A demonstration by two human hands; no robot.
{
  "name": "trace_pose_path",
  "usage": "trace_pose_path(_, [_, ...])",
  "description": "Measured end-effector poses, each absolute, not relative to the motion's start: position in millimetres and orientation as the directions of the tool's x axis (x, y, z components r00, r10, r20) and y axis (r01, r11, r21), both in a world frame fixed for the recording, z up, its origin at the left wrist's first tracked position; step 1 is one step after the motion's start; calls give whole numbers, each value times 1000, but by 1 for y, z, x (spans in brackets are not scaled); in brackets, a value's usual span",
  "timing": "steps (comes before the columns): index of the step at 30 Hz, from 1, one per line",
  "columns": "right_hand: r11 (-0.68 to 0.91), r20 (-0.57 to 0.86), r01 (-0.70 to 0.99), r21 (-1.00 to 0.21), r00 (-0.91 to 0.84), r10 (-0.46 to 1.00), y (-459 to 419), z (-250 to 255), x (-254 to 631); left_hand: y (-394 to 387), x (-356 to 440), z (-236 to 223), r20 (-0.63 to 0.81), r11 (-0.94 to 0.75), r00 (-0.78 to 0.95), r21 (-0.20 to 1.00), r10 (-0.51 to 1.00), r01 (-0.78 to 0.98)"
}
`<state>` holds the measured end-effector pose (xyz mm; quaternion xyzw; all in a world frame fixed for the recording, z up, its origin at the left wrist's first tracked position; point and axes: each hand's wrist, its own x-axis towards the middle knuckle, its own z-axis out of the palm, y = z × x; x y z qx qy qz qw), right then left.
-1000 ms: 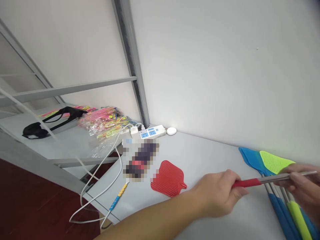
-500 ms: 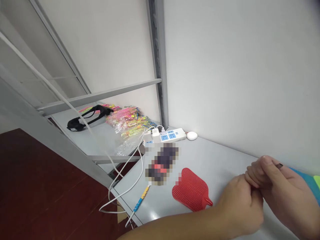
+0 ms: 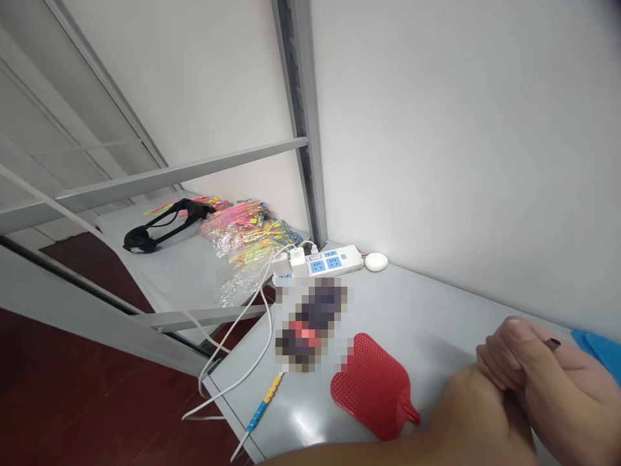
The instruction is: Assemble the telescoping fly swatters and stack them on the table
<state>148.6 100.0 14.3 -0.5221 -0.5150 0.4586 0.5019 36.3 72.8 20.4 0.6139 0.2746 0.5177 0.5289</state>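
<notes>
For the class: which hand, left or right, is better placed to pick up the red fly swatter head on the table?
Left, probably: the left hand lies closest, just beside the stub of the red fly swatter head, while the right hand sits farther away, pressed against the left hand.

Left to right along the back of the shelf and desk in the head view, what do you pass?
Black fabric strap, clear plastic bag of pink and yellow sticks, white power strip with blue sockets, small white oval object, blue fly swatter head.
</notes>
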Motion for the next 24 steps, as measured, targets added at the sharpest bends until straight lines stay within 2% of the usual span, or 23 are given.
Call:
trace_pose_path(3, [-31,-30,-51,-998,-20,999,93,10,151,72,38,20,340,-286,310,936,888,-206])
trace_pose_path(5, [-17,-15,-94,-995,-25,1000,90,9,151,73,40,18,336,-283,303,937,892,-206])
trace_pose_path(9, [54,58,-60,-997,-57,997,91,19,146,73,43,15,333,-279,308,938,891,-206])
trace_pose_path(12, [103,94,69,-992,-123,988,92,32,143,71,45,11,331,-274,331,939,883,-207])
trace_pose_path(15, [254,241,228,-940,-85,967,81,39,144,72,45,6,291,-259,325,956,900,-138])
trace_pose_path(17, [364,372,340,-867,-43,927,65,35,146,78,41,3,233,-227,253,972,939,-54])
trace_pose_path(19, [399,431,483,-780,-48,901,45,23,149,89,34,3,201,-203,146,979,969,-5])
trace_pose_path(21, [388,395,630,-672,-137,908,25,5,152,102,23,7,258,-258,15,966,966,-5])
trace_pose_path(24, [467,245,742,-480,-398,884,2,-19,149,123,7,14,335,-330,-151,942,930,60])
